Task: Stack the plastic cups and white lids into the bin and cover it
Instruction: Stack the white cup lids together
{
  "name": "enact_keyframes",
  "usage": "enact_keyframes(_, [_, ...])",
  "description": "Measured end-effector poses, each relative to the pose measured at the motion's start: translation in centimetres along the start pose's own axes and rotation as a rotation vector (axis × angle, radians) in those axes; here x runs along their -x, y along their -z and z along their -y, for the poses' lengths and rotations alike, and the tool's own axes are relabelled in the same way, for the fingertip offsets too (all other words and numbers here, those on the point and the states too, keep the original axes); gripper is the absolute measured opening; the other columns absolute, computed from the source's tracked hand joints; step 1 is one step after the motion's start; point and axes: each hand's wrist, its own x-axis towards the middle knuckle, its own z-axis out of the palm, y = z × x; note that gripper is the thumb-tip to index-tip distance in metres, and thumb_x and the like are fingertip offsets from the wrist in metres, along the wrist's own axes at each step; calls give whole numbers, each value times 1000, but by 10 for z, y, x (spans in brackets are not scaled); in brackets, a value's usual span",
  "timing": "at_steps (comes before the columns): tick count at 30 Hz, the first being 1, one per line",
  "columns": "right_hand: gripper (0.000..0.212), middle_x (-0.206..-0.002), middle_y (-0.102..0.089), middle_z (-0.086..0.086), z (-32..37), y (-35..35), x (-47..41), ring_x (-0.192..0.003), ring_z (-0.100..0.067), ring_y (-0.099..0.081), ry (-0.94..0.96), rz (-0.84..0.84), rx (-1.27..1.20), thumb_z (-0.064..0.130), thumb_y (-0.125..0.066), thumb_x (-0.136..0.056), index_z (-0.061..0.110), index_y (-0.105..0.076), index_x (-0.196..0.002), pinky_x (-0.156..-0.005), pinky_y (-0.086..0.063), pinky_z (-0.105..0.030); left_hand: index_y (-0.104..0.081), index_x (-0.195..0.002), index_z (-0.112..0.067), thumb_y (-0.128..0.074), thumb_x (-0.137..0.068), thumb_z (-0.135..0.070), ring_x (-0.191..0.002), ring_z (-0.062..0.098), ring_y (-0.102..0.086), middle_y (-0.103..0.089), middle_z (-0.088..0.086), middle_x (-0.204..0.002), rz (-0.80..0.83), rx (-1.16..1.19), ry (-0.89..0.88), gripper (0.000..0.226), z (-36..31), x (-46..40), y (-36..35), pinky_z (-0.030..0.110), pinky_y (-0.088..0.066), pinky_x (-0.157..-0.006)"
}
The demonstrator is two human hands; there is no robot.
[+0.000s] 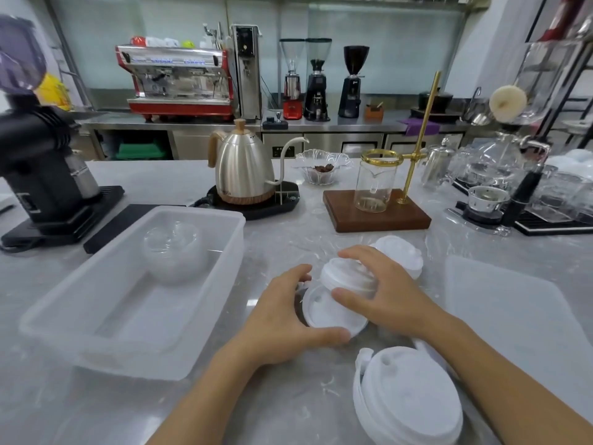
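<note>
White round plastic lids (333, 308) meet between our left hand (282, 319) and right hand (382, 290), fingers curled around their rims, seemingly to nest them. The translucent rectangular plastic bin (77, 329) waits just beside, holding clear cups (173, 252).

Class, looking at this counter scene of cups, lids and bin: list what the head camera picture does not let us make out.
- How many white lids the right hand and left hand grip: fingers cover them.
- Number of nested cups in the bin: clear plastic blurs.
- Near lid stack: cut by bottom edge.
- Bin cover: right edge cuts it.
</note>
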Motion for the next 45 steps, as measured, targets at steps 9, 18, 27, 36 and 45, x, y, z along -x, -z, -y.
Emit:
enact_keyframes(9, [68, -127, -53, 18, -2, -9, -3, -118, 4, -47, -53, 29, -46, 50, -84, -68, 41, -54, -128, -95, -33, -11, -53, -124, -49, -91, -48, -62, -105, -2, -61, -66, -26, -112, -23, -120, -140, 86, -1, 0, -5, 32, -54, -91])
enact_keyframes(18, [57, -116, -64, 20, 0, -14, -2, -107, 1, -59, -61, -55, -238, 51, -76, -67, 40, -63, -121, -89, -49, -21, -52, -119, -46, -96, -48, -47, -103, -4, -63, -67, -24, -111, -135, 78, -121, 83, 1, 2, -7, 20, -53, -86])
enact_keyframes(27, [32, -92, -71, 16, 6, -6, -4, -86, 5, -64, -25, -366, -399, 58, -51, -82, 37, -63, -103, -73, -48, -9, -52, -126, -34, -92, -52, -31, -111, 13, -70, -67, -6, -127, -143, 459, -20, 84, 0, 0, -3, 40, -58, -97])
enact_keyframes(36, [40, -85, -68, 0, 4, -7, -7, -74, -1, -59, -78, -440, -513, 50, -47, -90, 17, -67, -98, -69, -47, -17, -49, -137, -13, -85, -55, -11, -118, 40, -67, -61, 19, -137, -21, 1134, 155, 89, -9, -2, -5, 45, -62, -87])
enact_keyframes(45, [17, -99, -68, 28, 16, -13, 0, -92, 2, -64, 23, -355, -358, 52, -55, -87, 44, -59, -101, -75, -49, -9, -51, -138, 6, -68, -87, -20, -130, 46, -56, -61, 29, -136, 102, 1443, 191, 59, -15, -1, 5, 58, -49, -104])
